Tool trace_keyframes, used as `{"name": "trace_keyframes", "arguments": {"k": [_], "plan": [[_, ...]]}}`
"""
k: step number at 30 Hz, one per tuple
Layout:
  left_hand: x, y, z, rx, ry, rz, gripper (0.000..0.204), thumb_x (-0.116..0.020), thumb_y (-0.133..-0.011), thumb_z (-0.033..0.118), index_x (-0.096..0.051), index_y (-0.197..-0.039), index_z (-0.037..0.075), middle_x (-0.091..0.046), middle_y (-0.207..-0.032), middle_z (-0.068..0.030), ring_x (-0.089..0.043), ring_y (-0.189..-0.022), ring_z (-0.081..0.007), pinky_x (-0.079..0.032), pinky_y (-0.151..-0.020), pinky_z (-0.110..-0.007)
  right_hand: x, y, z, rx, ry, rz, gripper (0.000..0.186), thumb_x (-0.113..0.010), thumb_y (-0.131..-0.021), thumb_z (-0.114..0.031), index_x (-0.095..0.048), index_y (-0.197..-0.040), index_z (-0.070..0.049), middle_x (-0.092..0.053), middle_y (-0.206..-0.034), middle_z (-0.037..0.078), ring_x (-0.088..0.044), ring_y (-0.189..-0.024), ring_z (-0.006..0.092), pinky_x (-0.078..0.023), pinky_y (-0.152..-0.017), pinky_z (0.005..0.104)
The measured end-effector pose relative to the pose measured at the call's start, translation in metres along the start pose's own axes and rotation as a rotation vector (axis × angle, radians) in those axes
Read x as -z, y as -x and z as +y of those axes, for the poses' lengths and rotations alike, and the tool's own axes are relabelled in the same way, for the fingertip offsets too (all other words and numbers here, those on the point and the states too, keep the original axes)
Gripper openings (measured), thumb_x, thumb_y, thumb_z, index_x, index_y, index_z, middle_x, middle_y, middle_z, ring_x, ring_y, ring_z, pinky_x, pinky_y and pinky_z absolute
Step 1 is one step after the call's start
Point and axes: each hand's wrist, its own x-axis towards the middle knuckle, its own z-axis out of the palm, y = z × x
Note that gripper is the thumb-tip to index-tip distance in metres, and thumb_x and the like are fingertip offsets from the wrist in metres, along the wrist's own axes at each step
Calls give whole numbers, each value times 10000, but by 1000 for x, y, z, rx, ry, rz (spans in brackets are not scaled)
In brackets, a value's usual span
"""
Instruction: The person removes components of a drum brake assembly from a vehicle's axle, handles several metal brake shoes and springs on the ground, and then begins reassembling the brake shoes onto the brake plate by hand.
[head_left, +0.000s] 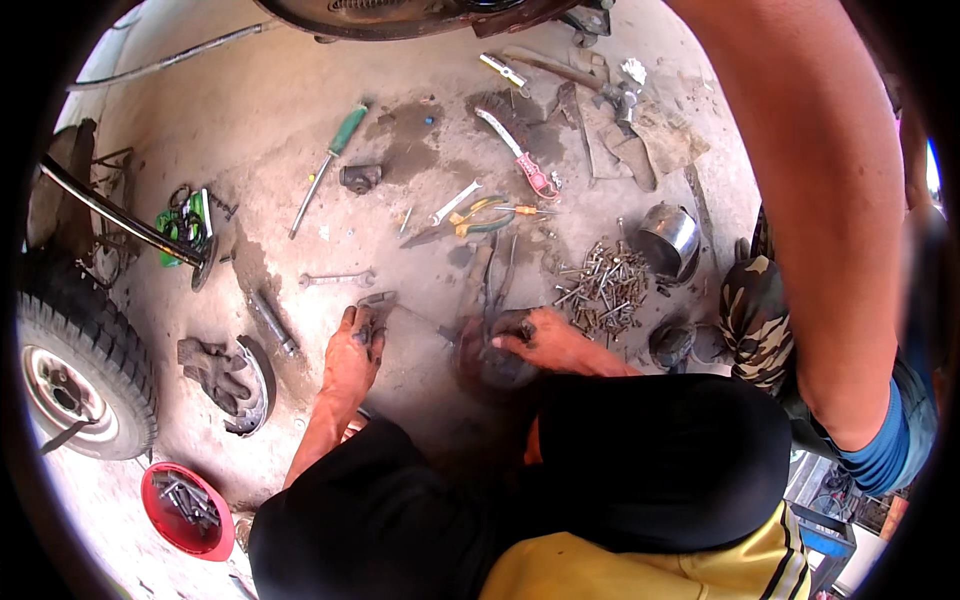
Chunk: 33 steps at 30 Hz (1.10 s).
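Left hand (352, 350) is low in the middle of the view, fingers curled in at a small dark metal piece (378, 299), contact likely but grip not clear, so I can't tell if it's pinched. Right hand (538, 338) reaches in from the right, thumb and fingers bent over a dark round part (485, 362) (badly blurred, edges mostly lost); can't tell whether they press together on it. That part sits on the concrete floor (260, 110), between the hands and just ahead of the knees, with dark prongs (478, 285) lying beyond it. Bolt pile (605, 290) is just past the right hand, metal cup (672, 242) beside the pile. Further ahead: yellow-handled pliers (480, 215), open wrench (456, 203), red-handled tool (535, 172), green screwdriver (348, 130), hammer (620, 100) at upper right. Second wrench (338, 278) lies near the left hand, socket bar (272, 322) left of it. Curved shoe (262, 385) touches grey gloves (215, 375) at left; red bowl (227, 522) below them holds metal pins (188, 502); tyre (120, 335) at the left rim. Another person's bare arm (830, 200) and camouflage trousers (757, 320) fill the right side.
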Motion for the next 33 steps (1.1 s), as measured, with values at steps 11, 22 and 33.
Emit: {"name": "trace_keyframes", "arguments": {"k": [11,22,33], "plan": [[21,-40,117,129,525,-367,322,-704,-903,137,-612,-1183,8,-693,-967,-182,-695,-919,-220,-550,-798,-387,6,-42,-51,-60,-640,40,341,-670,-979,-339,-679,-1155,-47,-712,-984,63,-638,-896,190,-517,-842,345],[-10,-4,87,346,1008,-308,232,-550,-958,-57,-592,-1185,-32,-683,-1095,-129,-671,-983,-195,-570,-847,-322,-50,-30,19,-157,-1115,151,265,-680,-973,-193,-640,-1168,-18,-679,-1010,59,-646,-921,159,-563,-757,336],[-19,-12,55,82,345,-211,232,-549,-899,31,-617,-1119,-3,-681,-928,-113,-653,-862,-221,-521,-767,-364,-39,-25,28,-198,-981,97,298,-684,-950,-147,-608,-1221,-48,-696,-1079,59,-656,-939,174,-572,-760,355]]}}
